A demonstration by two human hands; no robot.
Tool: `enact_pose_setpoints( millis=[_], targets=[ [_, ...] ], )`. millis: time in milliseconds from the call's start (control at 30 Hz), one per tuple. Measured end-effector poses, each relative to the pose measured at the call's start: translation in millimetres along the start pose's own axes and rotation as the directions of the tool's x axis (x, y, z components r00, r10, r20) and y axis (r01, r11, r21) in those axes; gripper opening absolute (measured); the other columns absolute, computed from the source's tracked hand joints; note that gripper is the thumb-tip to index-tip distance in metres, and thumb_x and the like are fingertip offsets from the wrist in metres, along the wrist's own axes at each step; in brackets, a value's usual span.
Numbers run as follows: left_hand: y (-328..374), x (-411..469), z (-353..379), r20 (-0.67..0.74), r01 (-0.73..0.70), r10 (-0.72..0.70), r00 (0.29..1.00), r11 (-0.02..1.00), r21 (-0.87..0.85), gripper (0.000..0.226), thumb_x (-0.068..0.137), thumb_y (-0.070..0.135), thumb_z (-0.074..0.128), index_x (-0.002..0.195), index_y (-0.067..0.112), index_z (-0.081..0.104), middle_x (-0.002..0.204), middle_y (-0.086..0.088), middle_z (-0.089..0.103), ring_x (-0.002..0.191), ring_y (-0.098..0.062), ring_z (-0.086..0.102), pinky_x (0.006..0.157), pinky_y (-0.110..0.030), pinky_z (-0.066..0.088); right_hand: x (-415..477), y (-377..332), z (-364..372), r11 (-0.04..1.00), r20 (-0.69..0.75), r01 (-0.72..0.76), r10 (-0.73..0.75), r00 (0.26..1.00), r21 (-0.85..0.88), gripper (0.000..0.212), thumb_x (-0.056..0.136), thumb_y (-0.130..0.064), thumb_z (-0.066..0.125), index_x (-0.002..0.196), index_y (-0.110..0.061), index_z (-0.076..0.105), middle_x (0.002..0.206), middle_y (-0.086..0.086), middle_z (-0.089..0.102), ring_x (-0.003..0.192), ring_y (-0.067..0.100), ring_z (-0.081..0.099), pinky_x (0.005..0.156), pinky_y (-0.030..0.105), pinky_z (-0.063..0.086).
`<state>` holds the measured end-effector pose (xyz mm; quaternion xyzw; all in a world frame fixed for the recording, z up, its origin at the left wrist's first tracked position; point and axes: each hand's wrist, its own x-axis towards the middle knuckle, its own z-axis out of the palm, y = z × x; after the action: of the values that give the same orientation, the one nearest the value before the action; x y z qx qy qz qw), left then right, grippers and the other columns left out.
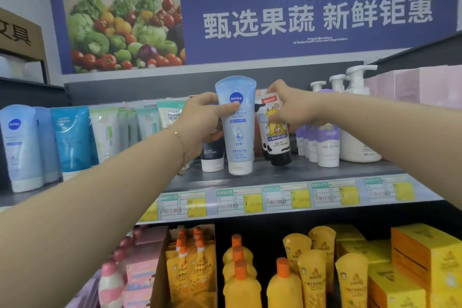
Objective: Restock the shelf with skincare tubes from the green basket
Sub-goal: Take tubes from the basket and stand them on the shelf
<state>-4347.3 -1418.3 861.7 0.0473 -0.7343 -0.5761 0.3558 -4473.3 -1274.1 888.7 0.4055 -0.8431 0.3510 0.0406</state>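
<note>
the left hand (202,117) clamps the blue nivea tube (238,132) high on its body, thumb across the front just under the logo and fingers wrapped behind. the tube stands upright, long axis vertical, white cap down at the front of the top shelf (312,175); whether the cap bears weight there cannot be told. the slot it seems meant for lies straight behind the grip, and the left hand is the nearer one to push it back. just right of it, the right hand (292,105) curls round the upper end of a cow-print tube (275,137), which leans with its top toward the blue tube, black cap on the shelf. tucked behind the left wrist stands a dark tube with a white cap (212,157), so the gap is narrow and either neighbour could tip. further right stand purple-and-white tubes (327,147) and white pump bottles (357,117); to the left runs a row of blue and green tubes (72,137). price labels (240,201) line the shelf edge. the green basket is not in view.
</note>
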Motion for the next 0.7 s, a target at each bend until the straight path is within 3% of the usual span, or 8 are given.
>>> enact_pose_setpoints(
  millis=[100,167,233,333,400,567,633,700],
  targets=[
    [-2.2,2.1,-0.7,0.004,-0.009,0.009,1.0,1.0,-0.006,0.01,0.083,0.02,0.072,0.084,0.022,0.062,0.086,0.001,0.072,0.07,-0.012,0.068,0.066,-0.026,0.054,9.3,3.9,1.2,0.999,0.043,-0.015,0.017,0.999,-0.047,0.048,0.093,-0.007,0.058,0.126,-0.024,0.027,0.093,0.007,0.055,0.069,0.018,0.058,0.048,0.026,0.049],
    [-2.5,3.6,-0.7,0.003,-0.01,0.01,1.0,1.0,-0.002,0.01,0.083,0.02,0.072,0.084,0.022,0.062,0.083,0.003,0.072,0.066,-0.01,0.068,0.061,-0.024,0.051,15.0,5.7,0.0,0.998,0.058,-0.005,0.009,0.998,-0.068,0.051,0.091,-0.008,0.061,0.129,-0.022,0.029,0.098,0.008,0.057,0.078,0.022,0.062,0.06,0.032,0.055],
    [-2.5,5.0,0.6,-0.002,-0.008,0.008,1.0,1.0,0.009,0.01,0.083,0.02,0.072,0.085,0.023,0.063,0.083,0.003,0.072,0.064,-0.008,0.068,0.056,-0.022,0.05,18.5,4.2,-5.2,0.979,0.046,0.026,-0.017,0.999,-0.201,0.056,0.087,-0.013,0.068,0.13,-0.019,0.033,0.098,0.004,0.057,0.082,0.023,0.06,0.067,0.034,0.054],
    [-2.8,6.0,4.7,-0.01,-0.002,0.002,1.0,1.0,-0.002,0.011,0.083,0.019,0.072,0.086,0.022,0.062,0.083,0.003,0.071,0.058,-0.005,0.067,0.048,-0.017,0.048,18.1,-2.6,-15.0,0.88,0.021,0.068,-0.066,0.998,-0.47,0.057,0.083,-0.024,0.073,0.128,-0.018,0.04,0.11,0.001,0.053,0.092,0.024,0.057,0.061,0.028,0.045],
    [-2.9,5.4,8.6,-0.009,0.006,-0.006,1.0,1.0,-0.018,0.011,0.083,0.018,0.071,0.09,0.02,0.063,0.082,0.003,0.07,0.053,-0.003,0.065,0.044,-0.015,0.046,18.8,-5.6,-19.0,0.802,0.017,0.074,-0.08,0.997,-0.593,0.056,0.082,-0.025,0.074,0.128,-0.014,0.043,0.113,0.001,0.049,0.094,0.024,0.053,0.065,0.028,0.039],
    [-4.8,7.6,17.2,0.013,0.019,-0.019,1.0,1.0,0.005,0.018,0.083,0.02,0.071,0.099,0.016,0.063,0.089,0.0,0.072,0.062,-0.007,0.067,0.044,-0.016,0.047,24.0,-7.5,-28.7,0.697,0.07,0.147,-0.138,0.988,-0.702,0.051,0.08,-0.019,0.076,0.123,-0.02,0.05,0.106,-0.003,0.052,0.094,0.022,0.055,0.075,0.032,0.045],
    [-5.0,9.7,19.7,0.02,0.013,-0.013,1.0,1.0,0.007,0.013,0.084,0.02,0.071,0.093,0.019,0.063,0.086,0.001,0.072,0.06,-0.006,0.066,0.044,-0.015,0.047,27.4,-7.3,-33.3,0.648,0.078,0.196,-0.206,0.976,-0.736,0.038,0.087,-0.018,0.066,0.123,-0.022,0.054,0.097,-0.008,0.045,0.091,0.018,0.049,0.075,0.031,0.04],
    [-5.4,11.5,21.7,0.025,0.003,-0.003,1.0,1.0,0.009,0.009,0.084,0.019,0.071,0.089,0.021,0.063,0.084,0.002,0.071,0.059,-0.006,0.065,0.044,-0.015,0.046,32.5,-5.4,-35.4,0.587,0.055,0.226,-0.295,0.954,-0.778,0.018,0.093,-0.016,0.055,0.11,-0.02,0.059,0.09,-0.009,0.043,0.087,0.017,0.045,0.072,0.029,0.036]
  ],
)
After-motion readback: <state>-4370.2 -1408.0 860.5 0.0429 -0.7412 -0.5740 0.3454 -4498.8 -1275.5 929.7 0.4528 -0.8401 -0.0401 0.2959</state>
